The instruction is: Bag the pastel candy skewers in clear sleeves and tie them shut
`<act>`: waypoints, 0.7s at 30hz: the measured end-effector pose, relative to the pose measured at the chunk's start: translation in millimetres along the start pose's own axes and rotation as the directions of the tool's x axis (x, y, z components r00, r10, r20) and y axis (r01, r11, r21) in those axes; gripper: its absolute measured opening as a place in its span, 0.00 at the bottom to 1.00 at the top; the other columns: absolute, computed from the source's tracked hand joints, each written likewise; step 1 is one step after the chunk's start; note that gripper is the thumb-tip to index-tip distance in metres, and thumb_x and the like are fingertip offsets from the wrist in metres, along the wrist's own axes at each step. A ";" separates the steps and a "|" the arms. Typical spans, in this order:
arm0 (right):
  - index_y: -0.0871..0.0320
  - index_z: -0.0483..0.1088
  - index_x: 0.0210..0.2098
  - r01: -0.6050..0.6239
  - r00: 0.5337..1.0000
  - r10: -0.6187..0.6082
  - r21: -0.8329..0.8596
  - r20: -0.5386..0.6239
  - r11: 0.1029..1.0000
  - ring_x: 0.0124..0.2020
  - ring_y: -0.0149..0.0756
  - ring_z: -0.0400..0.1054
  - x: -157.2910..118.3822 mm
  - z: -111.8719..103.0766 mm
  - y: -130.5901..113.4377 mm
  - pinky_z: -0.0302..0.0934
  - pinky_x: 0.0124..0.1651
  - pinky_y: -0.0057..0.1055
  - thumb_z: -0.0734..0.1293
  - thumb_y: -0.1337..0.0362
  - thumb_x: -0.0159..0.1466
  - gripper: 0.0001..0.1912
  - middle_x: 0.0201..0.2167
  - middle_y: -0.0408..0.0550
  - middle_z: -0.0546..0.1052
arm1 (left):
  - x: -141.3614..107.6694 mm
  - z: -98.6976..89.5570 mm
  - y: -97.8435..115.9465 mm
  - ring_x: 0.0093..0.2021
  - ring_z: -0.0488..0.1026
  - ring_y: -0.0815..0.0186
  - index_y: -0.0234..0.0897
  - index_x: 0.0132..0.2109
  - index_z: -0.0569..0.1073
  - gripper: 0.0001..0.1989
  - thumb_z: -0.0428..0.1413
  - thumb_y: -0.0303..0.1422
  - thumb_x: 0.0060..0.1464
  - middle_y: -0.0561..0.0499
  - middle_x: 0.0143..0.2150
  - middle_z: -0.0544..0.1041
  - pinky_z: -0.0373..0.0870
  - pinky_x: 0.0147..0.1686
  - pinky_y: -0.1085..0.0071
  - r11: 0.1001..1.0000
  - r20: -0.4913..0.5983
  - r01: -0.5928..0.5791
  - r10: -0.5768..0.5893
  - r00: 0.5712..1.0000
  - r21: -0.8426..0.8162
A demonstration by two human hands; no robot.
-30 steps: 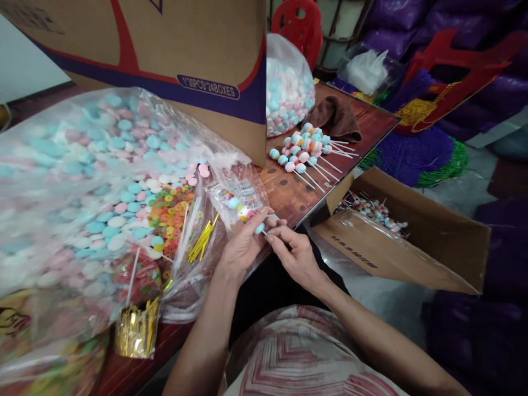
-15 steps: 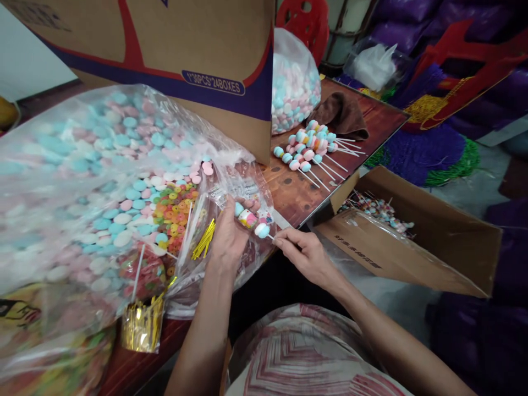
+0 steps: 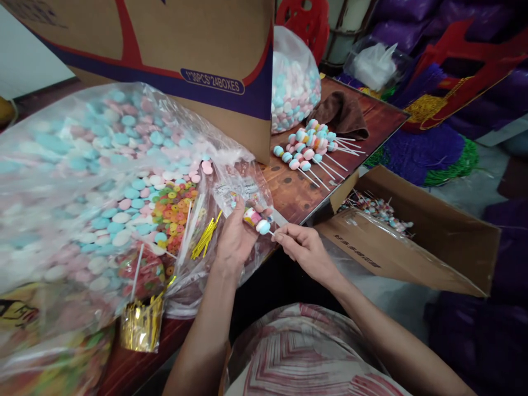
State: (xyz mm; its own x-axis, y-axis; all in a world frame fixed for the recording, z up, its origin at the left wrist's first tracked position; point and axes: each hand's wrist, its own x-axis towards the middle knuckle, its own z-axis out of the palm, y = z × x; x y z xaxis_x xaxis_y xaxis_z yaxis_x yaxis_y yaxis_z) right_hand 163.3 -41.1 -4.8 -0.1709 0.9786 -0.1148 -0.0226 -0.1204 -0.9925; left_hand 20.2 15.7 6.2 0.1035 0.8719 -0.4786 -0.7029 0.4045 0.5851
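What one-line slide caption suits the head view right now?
Left hand holds a multicoloured candy skewer, right hand pinching its thin white stick, near a clear plastic bag of sweets.

I wear a shirt (image 3: 313,352): pale ground, printed in red-pink strokes; nested angular lines left of the shirt's centre, denser red bars at its lower right; dark legwear (image 3: 272,291) just beyond its upper edge, detail lost in shadow; my forearms (image 3: 379,324) and hands (image 3: 303,247) bare.

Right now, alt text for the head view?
A person's left hand holds a candy skewer while the right hand pinches its white stick. A plastic bag of candies lies at left; more skewers lie on the table beyond.
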 end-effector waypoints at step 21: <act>0.60 0.71 0.37 0.399 0.701 -0.713 -0.836 0.014 0.376 0.20 0.27 0.66 5.4 8.1 16.4 0.59 0.27 0.24 0.59 0.70 0.71 0.09 0.22 0.43 0.75 | -24.5 -16.2 -24.4 0.37 0.76 0.66 0.40 0.39 0.71 0.13 0.61 0.44 0.56 0.53 0.37 0.75 0.74 0.39 0.69 0.784 0.057 -0.373 0.400 0.915 0.496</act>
State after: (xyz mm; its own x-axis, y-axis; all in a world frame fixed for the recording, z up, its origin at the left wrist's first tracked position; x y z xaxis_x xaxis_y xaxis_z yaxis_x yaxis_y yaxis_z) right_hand 154.1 -39.2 -21.4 -0.1171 0.7692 0.6282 0.7469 0.4851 -0.4548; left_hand 23.4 -20.0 -7.0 -0.1460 0.9751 -0.1668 -0.2402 0.1286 0.9622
